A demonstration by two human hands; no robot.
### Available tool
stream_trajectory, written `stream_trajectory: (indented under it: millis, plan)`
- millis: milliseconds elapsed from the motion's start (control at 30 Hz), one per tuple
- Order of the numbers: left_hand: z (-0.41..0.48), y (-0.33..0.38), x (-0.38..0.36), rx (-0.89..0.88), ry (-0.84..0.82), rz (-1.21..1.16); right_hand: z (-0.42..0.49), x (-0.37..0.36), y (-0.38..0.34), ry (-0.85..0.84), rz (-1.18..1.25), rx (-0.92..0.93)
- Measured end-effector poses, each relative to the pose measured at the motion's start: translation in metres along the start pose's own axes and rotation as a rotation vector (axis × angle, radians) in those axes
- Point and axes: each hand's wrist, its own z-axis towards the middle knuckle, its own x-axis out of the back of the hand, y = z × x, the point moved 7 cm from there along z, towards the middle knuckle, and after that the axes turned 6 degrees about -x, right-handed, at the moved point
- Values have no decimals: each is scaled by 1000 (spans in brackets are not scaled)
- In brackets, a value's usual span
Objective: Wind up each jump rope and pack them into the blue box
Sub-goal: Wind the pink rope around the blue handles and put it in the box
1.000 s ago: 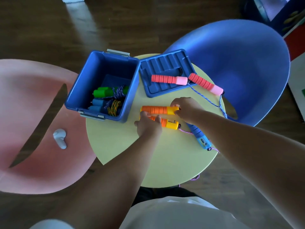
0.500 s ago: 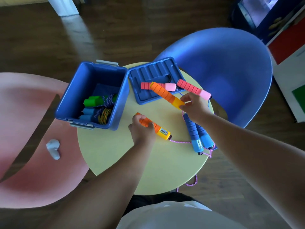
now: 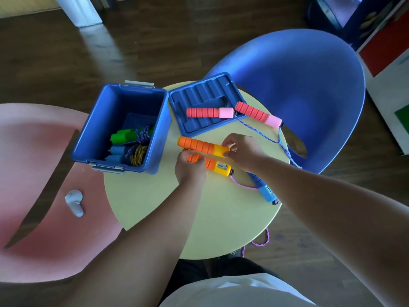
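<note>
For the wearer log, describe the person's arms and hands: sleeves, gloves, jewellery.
The left forearm and right forearm are bare. No sleeve, glove, watch or band shows on the left hand or right hand. A white garment shows at the bottom edge.

View: one, head-worn, wide-angle.
Position: above the near rim of the round bench [image 3: 155, 207], over the wearer's lap.
Facing: forward and steeply down; floor [image 3: 66, 52] across the top of the frame.
Range: near; forearms run up from the lower edge.
Centre: left hand [image 3: 190, 171] and right hand [image 3: 243, 149] at mid-frame.
Margins: pink chair [image 3: 44, 251] at left, blue chair [image 3: 298, 85] at upper right.
</note>
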Motion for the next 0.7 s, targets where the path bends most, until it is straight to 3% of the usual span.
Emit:
stream_trajectory:
  millis: [133,333,500,700]
  plan:
    - [3,-6,5,26,32,-66,-4,-10,-1,-10,-18,-8]
    - [2,3,18,-40,65,161,-4,-22,-3,-49,-91,-15]
    - [-9,21,21,-349,-83,533,-8,-14,-12,-53,-139,7]
    - [-15,48,0,-856,-291,878,-29,19,0,43,-11,-40]
